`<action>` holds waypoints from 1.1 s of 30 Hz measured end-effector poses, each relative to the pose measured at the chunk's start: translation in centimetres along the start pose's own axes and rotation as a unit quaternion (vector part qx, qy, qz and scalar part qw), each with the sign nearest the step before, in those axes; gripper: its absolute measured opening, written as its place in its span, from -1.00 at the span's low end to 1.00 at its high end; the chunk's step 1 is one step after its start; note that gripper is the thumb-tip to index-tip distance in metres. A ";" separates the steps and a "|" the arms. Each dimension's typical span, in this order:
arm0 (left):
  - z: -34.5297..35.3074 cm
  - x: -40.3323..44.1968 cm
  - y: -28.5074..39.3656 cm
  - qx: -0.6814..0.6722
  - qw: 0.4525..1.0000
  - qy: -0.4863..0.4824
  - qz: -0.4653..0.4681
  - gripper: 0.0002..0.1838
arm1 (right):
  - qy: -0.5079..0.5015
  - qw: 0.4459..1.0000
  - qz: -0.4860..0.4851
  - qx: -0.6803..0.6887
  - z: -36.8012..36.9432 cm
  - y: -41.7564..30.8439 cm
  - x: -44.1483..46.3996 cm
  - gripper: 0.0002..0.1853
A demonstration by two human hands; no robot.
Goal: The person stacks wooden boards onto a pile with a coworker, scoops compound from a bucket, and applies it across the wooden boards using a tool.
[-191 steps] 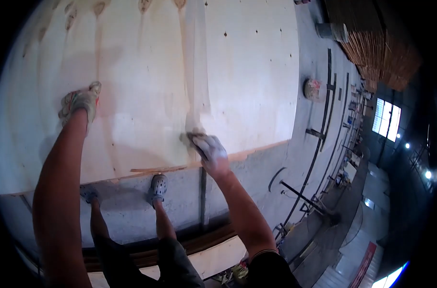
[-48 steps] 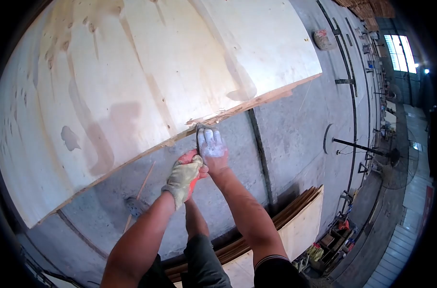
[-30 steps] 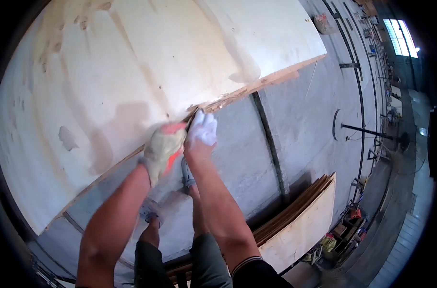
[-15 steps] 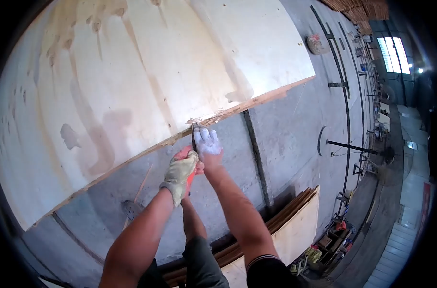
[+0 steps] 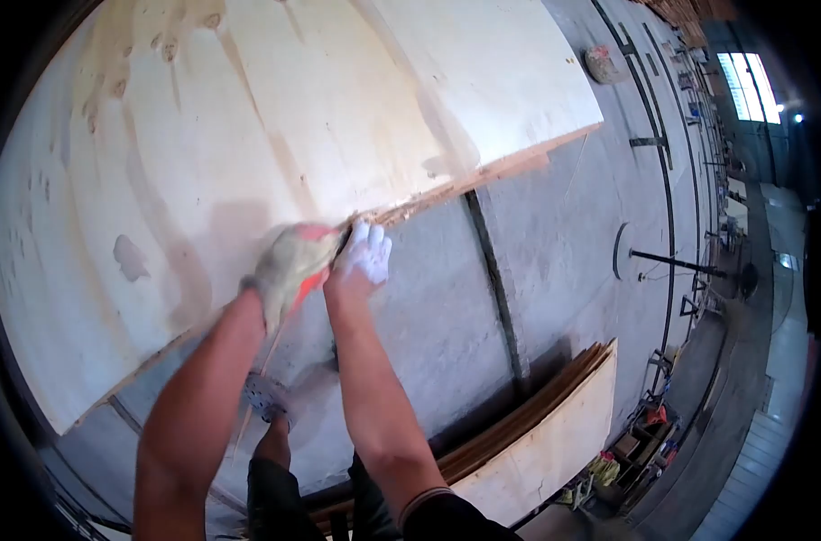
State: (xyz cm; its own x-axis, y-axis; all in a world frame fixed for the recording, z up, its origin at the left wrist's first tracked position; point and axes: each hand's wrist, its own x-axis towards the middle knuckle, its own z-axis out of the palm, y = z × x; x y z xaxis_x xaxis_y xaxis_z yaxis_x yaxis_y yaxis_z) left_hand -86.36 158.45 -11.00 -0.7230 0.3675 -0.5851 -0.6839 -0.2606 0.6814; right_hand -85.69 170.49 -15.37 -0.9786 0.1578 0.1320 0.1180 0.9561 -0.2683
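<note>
A large pale plywood sheet (image 5: pixel 275 117) fills the upper left, its near edge rough and splintered. My left hand (image 5: pixel 293 261), in a cream-and-red work glove, is closed at this edge and blurred by motion. A dark, thin blade-like tool (image 5: pixel 344 238) shows between my two hands; its exact kind is hard to make out. My right hand (image 5: pixel 365 255), its fingers covered in white, is closed against the tool at the splintered edge. The tool's handle is hidden in the left glove.
Below the sheet is a grey concrete floor (image 5: pixel 419 307) with a dark groove. A stack of plywood sheets (image 5: pixel 546 433) stands at the lower right. Farther right are a stand with a dark pole (image 5: pixel 672 262) and a sack-like bundle (image 5: pixel 600 65). My shoe (image 5: pixel 264 397) is lower left.
Both hands have shifted left along the plywood edge, and my left hand has risen over the sheet's edge beside the right. My shoe has come into view below; the camera view has shifted slightly.
</note>
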 end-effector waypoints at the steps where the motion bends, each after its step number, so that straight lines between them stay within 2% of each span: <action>1: 0.4 0.1 -1.8 0.001 1.000 -0.003 -0.002 -0.82 | 0.023 0.996 0.075 0.045 0.0 0.0 -0.4 -0.79; 2: 1.1 1.5 -4.0 0.226 0.961 0.056 0.150 -0.79 | 0.064 0.988 0.081 0.113 0.1 0.6 -1.0 -0.73; 3: 4.8 -1.1 -0.4 0.343 0.930 0.104 0.087 -0.74 | 0.073 0.988 0.076 0.113 -0.1 1.3 -0.9 -0.73; 4: 8.5 -3.6 3.5 0.453 0.881 0.136 0.015 -0.67 | 0.130 0.959 0.086 0.235 -0.4 2.1 -0.7 -0.72; 5: 10.0 -4.5 1.7 0.202 0.970 0.134 -0.015 -0.71 | 0.178 0.913 0.095 0.354 -0.6 3.0 -0.6 -0.71; 6: 10.6 -6.1 1.3 0.165 0.982 0.093 0.008 -0.68 | 0.253 0.877 0.026 0.408 -1.4 3.5 0.1 -0.75; 7: 10.7 -7.0 1.3 0.126 0.990 0.052 0.031 -0.64 | 0.253 0.877 0.022 0.408 -2.8 4.7 0.2 -0.75; 8: 10.4 -6.9 1.0 0.122 0.991 0.052 0.032 -0.64 | 0.104 0.871 0.167 0.451 -6.5 5.5 -0.1 -0.77; 9: 9.8 -6.1 0.4 0.204 0.968 0.117 0.092 -0.65 | -0.047 0.826 0.301 0.474 -9.1 6.7 0.1 -0.78; 10: 9.2 -5.1 -0.2 0.282 0.930 0.181 0.149 -0.65 | -0.046 0.829 0.295 0.473 -10.1 8.1 0.2 -0.78; 11: 8.3 -3.7 -0.4 0.278 0.931 0.181 0.151 -0.65 | -0.028 0.820 0.322 0.472 -10.9 9.6 0.0 -0.77; 12: 7.1 -1.8 -0.2 0.405 0.846 0.244 0.247 -0.62 | -0.011 0.810 0.348 0.471 -11.5 11.0 -0.1 -0.76; 13: 6.5 0.3 0.2 0.516 0.730 0.298 0.334 -0.58 | -0.011 0.812 0.347 0.469 -12.3 12.4 -0.3 -0.76; 14: 6.7 2.3 0.7 0.512 0.733 0.298 0.333 -0.58 | -0.018 0.777 0.367 0.512 -13.3 13.7 -0.4 -0.75; 15: 7.4 4.4 1.3 0.554 0.684 0.351 0.319 -0.54 | -0.026 0.738 0.385 0.553 -14.2 14.3 -0.5 -0.73; 16: 8.3 6.2 1.7 0.592 0.629 0.402 0.304 -0.50 | -0.026 0.742 0.382 0.551 -14.9 14.5 -0.7 -0.73; 18: 11.1 11.4 0.0 0.604 0.599 0.461 0.252 -0.39 | 0.056 0.672 0.468 0.571 -16.5 14.0 -0.6 -0.68; 20: 15.4 14.9 -3.1 0.581 0.744 0.174 0.279 -0.42 | 0.083 0.682 0.444 0.575 -17.5 15.4 -1.0 -0.68; 21: 17.8 16.5 -7.5 0.485 0.835 -0.023 0.258 -0.50 | 0.105 0.686 0.426 0.580 -18.2 16.0 -1.1 -0.68; 22: 20.2 17.9 -11.8 0.357 0.896 -0.201 0.169 -0.57 | 0.106 0.687 0.396 0.599 -19.0 16.3 -0.8 -0.69; 24: 20.4 12.6 -10.1 0.270 0.915 -0.228 0.194 -0.61 | 0.107 0.673 0.359 0.637 -20.3 16.8 -0.1 -0.71; 26: 17.5 6.1 -4.4 0.453 0.856 -0.098 0.228 -0.65 | 0.086 0.668 0.344 0.654 -20.7 15.9 0.4 -0.69; 28: 12.0 5.1 -4.9 0.509 0.773 0.071 0.372 -0.63 | 0.052 0.681 0.350 0.642 -20.2 14.1 1.1 -0.69; 30: 7.9 3.4 -0.2 0.605 0.678 0.253 0.332 -0.61 | 0.009 0.689 0.347 0.636 -18.9 12.0 1.6 -0.68; 31: 6.2 3.3 -0.5 0.621 0.598 0.362 0.355 -0.61 | -0.019 0.705 0.358 0.612 -17.4 12.0 1.7 -0.68; 33: 4.8 2.0 -2.3 0.704 0.637 0.216 0.228 -0.61 | -0.069 0.689 0.353 0.629 -15.2 9.5 3.1 -0.64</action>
State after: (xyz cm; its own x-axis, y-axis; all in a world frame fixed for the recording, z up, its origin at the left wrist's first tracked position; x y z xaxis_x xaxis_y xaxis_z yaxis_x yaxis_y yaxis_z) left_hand -85.70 164.10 -11.62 -0.9826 0.1802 -0.0442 0.1520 0.9186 0.3647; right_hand -85.07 183.80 -3.00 -0.7688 0.3663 -0.5242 0.4183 -0.3321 -0.8454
